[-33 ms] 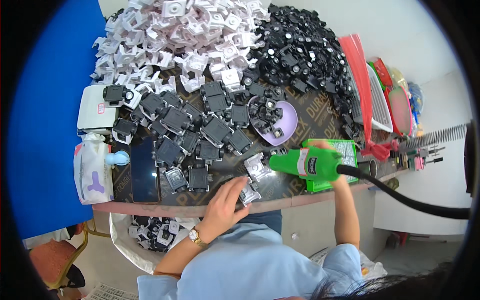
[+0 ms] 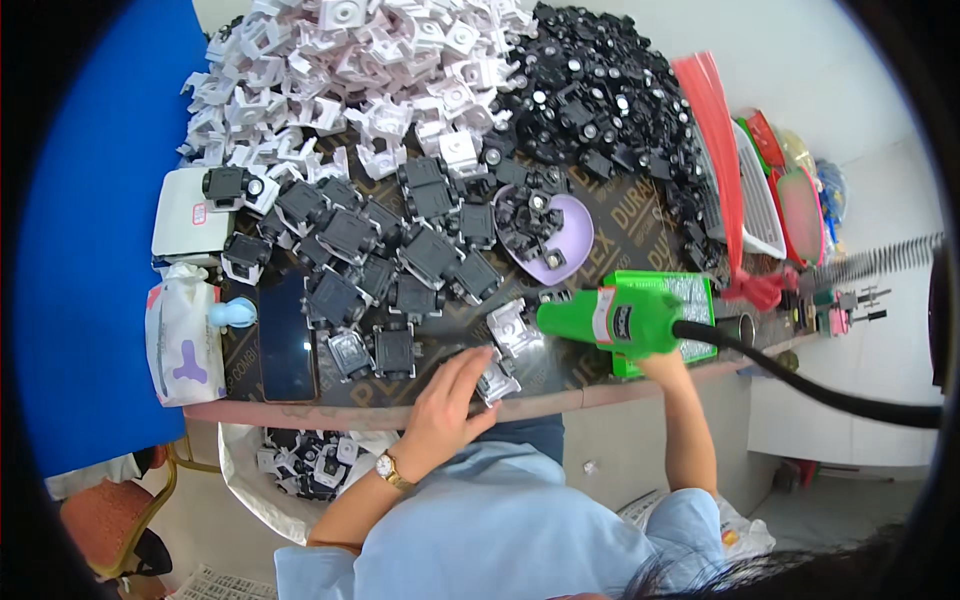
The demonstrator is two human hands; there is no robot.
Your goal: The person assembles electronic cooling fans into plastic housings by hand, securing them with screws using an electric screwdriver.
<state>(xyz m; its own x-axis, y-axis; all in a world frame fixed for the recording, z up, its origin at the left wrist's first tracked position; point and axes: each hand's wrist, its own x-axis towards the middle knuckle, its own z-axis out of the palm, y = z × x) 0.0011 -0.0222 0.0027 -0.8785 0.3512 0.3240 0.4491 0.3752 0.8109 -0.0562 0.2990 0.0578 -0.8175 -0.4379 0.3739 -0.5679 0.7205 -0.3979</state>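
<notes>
My left hand [image 2: 445, 400] rests at the table's front edge, its fingers and thumb around a white plastic bracket [image 2: 498, 382]. A second white bracket [image 2: 510, 328] lies just beyond it. To the right hangs a green electric screwdriver [image 2: 620, 320], its front end near that second bracket. My right hand [image 2: 658, 368] is under and behind the screwdriver's body. Only the part by the wrist shows; its fingers are hidden, so I cannot see what they touch. A green tray [image 2: 627, 367] of small shiny pieces lies beneath the screwdriver, beside this hand.
Heaps of white brackets [image 2: 380, 60] and black parts [image 2: 590, 90] fill the back. Black-and-white assemblies [image 2: 350, 235] cover the middle left. A purple bowl [image 2: 575, 235] holds black parts. A phone [image 2: 287, 340] lies left. A black cable [image 2: 800, 385] and a spring [image 2: 880, 262] reach in from the right.
My right hand has drawn back slightly toward me; its fingers, seen beyond the screwdriver before, are now hidden. My left hand keeps its place on the bracket.
</notes>
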